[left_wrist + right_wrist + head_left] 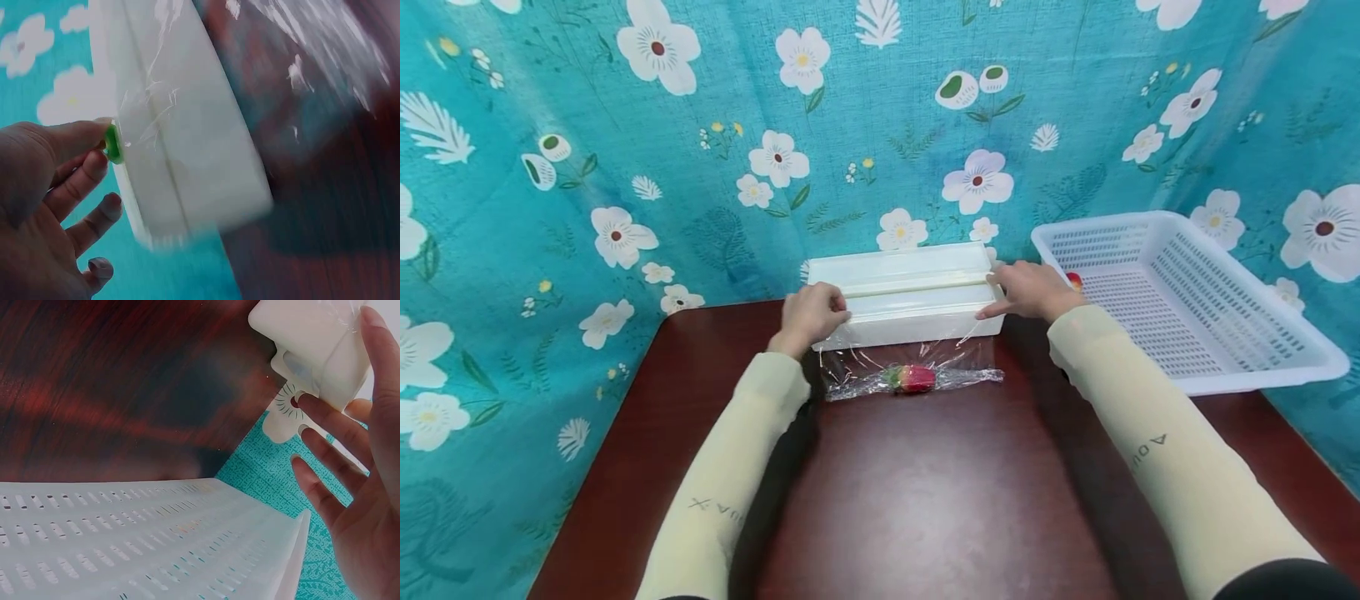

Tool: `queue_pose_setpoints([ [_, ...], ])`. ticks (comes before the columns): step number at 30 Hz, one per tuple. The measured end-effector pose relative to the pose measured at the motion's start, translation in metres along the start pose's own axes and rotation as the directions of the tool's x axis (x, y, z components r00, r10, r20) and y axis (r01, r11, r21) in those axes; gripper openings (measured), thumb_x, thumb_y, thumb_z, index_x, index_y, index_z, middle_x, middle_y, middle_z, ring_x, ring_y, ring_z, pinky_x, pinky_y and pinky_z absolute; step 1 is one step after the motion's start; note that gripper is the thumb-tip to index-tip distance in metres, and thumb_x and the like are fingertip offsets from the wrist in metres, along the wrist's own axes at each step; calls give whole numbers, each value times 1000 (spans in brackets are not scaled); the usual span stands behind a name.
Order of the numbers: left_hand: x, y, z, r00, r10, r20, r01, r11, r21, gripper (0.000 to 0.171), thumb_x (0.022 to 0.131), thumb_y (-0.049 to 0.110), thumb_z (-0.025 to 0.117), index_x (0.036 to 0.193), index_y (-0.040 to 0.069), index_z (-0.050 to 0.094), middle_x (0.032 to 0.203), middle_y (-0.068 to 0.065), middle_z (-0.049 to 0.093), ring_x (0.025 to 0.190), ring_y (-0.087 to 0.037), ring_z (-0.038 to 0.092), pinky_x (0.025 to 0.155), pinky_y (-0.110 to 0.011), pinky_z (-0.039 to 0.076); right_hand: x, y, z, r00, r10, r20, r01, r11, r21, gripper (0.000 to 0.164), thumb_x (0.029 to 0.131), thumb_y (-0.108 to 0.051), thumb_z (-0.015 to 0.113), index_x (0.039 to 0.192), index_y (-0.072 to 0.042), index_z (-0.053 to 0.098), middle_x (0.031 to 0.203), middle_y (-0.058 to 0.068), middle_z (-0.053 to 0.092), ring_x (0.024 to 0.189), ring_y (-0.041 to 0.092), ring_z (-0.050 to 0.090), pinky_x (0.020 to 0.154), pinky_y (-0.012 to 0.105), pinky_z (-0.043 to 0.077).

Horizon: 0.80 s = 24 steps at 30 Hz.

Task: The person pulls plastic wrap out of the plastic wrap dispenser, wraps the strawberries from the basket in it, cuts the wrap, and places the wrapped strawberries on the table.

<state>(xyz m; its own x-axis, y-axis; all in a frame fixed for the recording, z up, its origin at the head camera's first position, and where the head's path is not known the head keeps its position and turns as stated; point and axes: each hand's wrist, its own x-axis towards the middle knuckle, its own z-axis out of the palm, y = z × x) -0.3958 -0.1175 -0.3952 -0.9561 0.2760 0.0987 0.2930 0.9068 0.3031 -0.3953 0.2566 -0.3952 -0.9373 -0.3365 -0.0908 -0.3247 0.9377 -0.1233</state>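
A long white cling film dispenser (917, 327) stands at the back of the table with its lid raised. Clear film (859, 365) runs from its front edge down to the tabletop. Rolled in that film lies a red fruit with a green top (917, 378). At the dispenser's left end, my left hand (808, 317) pinches a small green slider (114, 145) between thumb and forefinger; its other fingers are spread. My right hand (1028, 292) grips the right end, thumb along the front edge and forefinger at the end corner, remaining fingers extended.
To the right stands a white slotted plastic basket (1247, 379), close beside my right forearm. A small red item (1074, 282) shows inside its left wall. Behind the dark wooden table (925, 500) hangs a blue flowered cloth (715, 167).
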Motion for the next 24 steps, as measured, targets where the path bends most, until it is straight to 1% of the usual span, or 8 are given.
queue_pose_setpoints([
  [3, -10, -25, -10, 998, -58, -10, 58, 998, 9, 11, 92, 28, 75, 90, 17, 76, 90, -1, 73, 92, -26, 65, 89, -49, 45, 0, 4, 0, 1000, 15, -4, -15, 1000, 9, 86, 83, -59, 79, 141, 1, 59, 115, 21, 64, 101, 33, 60, 81, 51, 51],
  [7, -17, -40, -13, 997, -76, -3, 76, 996, -55, 15, 95, 29, 74, 93, 15, 77, 89, -3, 73, 89, -26, 64, 86, -49, 47, 0, 6, 2, 1000, 18, -3, -18, 1000, 25, 86, 83, -56, 80, 142, 2, 57, 135, 26, 59, 114, 39, 59, 90, 56, 51],
  [9, -18, -43, -12, 997, -79, 3, 79, 994, -73, 16, 95, 29, 74, 93, 14, 77, 88, -3, 73, 87, -25, 63, 83, -48, 47, 1, 4, 4, 1000, 8, 3, -8, 1000, 29, 85, 84, -56, 80, 143, 2, 57, 147, 28, 50, 121, 42, 57, 95, 59, 50],
  [11, -19, -44, -10, 996, -89, 4, 89, 992, -90, 15, 95, 29, 74, 92, 14, 76, 87, -4, 71, 85, -24, 62, 80, -46, 48, 1, 4, 6, 1000, 0, 9, 0, 999, 36, 86, 84, -57, 79, 143, 2, 56, 150, 29, 47, 123, 43, 56, 97, 60, 48],
  [15, -21, -48, -8, 996, -90, 7, 90, 982, -164, 15, 96, 28, 73, 92, 14, 75, 87, -5, 68, 84, -24, 60, 74, -43, 49, 0, 3, 7, 1000, -1, 9, 1, 999, 36, 88, 84, -58, 79, 144, 2, 55, 147, 30, 50, 122, 43, 57, 97, 60, 49],
  [18, -23, -48, -7, 997, -75, 3, 74, 973, -218, 17, 96, 30, 72, 92, 14, 74, 86, -5, 66, 83, -24, 58, 71, -42, 48, -1, 3, 5, 1000, -3, 0, 3, 1000, 28, 87, 83, -59, 79, 142, 2, 57, 140, 29, 56, 114, 41, 61, 93, 59, 51],
  [22, -26, -47, -7, 999, -52, 2, 51, 973, -224, 21, 96, 34, 73, 94, 13, 73, 84, -5, 65, 80, -23, 58, 70, -40, 46, 0, 2, 3, 1000, -3, -10, 3, 1000, 25, 87, 82, -59, 80, 140, 2, 59, 128, 26, 62, 104, 37, 62, 87, 55, 53],
  [24, -27, -47, -8, 999, -51, 3, 50, 977, -207, 20, 95, 34, 74, 96, 13, 72, 84, -4, 65, 79, -23, 58, 70, -40, 47, 1, 0, 2, 1000, -8, -7, 8, 1000, 26, 87, 82, -59, 79, 141, 1, 58, 135, 27, 59, 108, 39, 62, 89, 55, 53],
])
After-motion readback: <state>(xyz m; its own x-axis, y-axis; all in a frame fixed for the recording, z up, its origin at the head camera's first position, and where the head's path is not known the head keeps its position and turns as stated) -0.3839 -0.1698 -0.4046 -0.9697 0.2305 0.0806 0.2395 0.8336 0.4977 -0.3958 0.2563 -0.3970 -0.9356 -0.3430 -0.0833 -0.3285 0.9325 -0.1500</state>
